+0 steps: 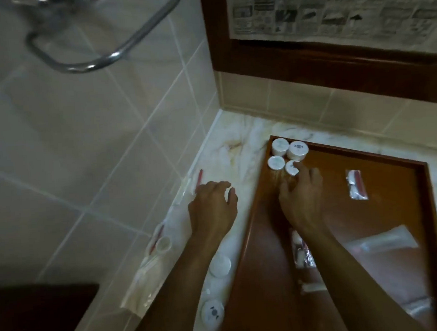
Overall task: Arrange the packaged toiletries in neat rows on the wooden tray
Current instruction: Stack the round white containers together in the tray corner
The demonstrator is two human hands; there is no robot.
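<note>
Packaged toiletries sit partly on the wooden tray (256,240) on the marble counter (226,144): four white round jars (279,162) cluster in its far left corner, a sachet (357,188) lies further right. The right hand (304,200) has its fingertips curled on the nearest jar (292,168). The left hand (212,209), on the counter beside the tray, cups another small white jar (230,193). More jars (219,264) and wrapped packets (156,247) lie along the counter's left edge.
</note>
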